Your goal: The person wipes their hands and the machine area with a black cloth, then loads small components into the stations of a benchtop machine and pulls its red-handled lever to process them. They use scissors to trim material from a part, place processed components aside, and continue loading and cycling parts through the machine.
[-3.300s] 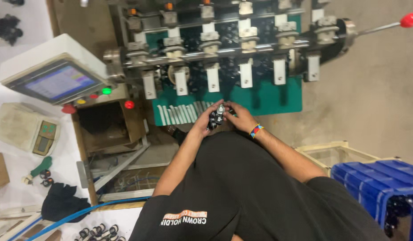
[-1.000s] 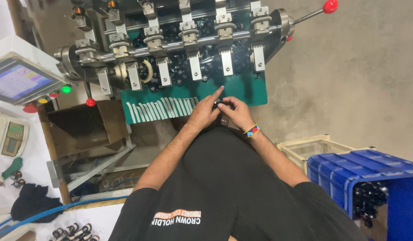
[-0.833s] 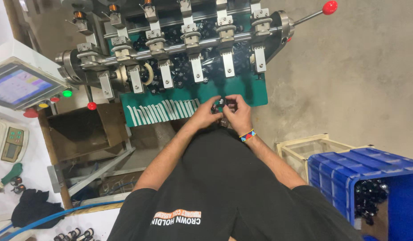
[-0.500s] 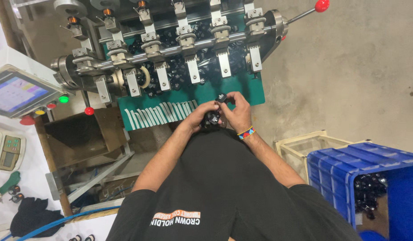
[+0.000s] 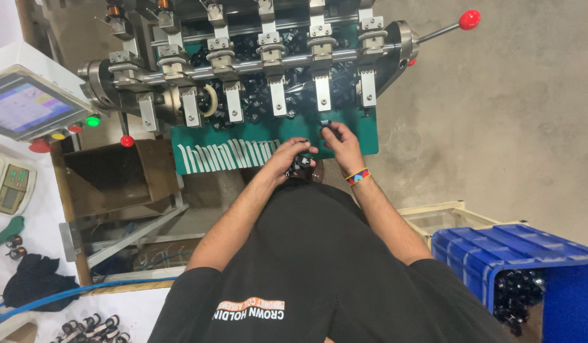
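Left hand cupped, clutching bunch of small black parts. Right hand pinching one black part at green plate, below machine clamps.

head cam | looks steeply down from above | mid-range | faces machine

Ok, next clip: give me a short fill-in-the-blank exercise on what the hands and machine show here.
1. The left hand holds a cluster of small ____ parts.
2. The right hand reaches over the ____ plate of the machine.
3. The lever at the machine's right end has a ____ knob.
4. The crate beside the person is ____.

Missing words: black; green; red; blue
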The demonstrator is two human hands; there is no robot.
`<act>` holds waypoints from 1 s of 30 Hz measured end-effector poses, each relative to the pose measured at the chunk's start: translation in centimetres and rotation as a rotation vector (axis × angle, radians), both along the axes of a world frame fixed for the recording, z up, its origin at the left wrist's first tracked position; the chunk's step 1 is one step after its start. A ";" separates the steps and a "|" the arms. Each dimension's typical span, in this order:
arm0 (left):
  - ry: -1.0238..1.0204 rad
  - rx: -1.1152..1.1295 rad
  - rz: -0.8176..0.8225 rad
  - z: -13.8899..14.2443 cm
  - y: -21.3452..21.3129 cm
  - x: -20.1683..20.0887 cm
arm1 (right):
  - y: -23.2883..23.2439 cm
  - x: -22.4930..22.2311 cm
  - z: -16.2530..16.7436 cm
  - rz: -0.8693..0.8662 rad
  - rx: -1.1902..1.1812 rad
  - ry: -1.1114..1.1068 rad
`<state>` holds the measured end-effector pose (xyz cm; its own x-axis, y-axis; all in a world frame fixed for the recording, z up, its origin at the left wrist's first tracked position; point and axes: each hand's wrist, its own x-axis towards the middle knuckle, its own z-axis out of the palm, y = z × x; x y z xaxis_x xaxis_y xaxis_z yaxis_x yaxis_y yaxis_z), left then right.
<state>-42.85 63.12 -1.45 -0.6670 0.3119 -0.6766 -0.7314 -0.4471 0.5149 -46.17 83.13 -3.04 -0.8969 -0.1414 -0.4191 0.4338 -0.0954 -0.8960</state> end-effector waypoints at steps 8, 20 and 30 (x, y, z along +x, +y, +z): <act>0.052 -0.248 -0.104 -1.5 -1.8 3.0 | -1.4 -2.0 -2.3 -0.068 -0.022 0.038; 0.008 -0.158 0.138 0.3 -3.0 1.5 | -3.2 0.5 -0.2 0.235 0.040 0.232; -0.013 0.002 0.135 0.0 -6.8 2.8 | -7.6 2.3 -1.1 0.349 -0.030 0.203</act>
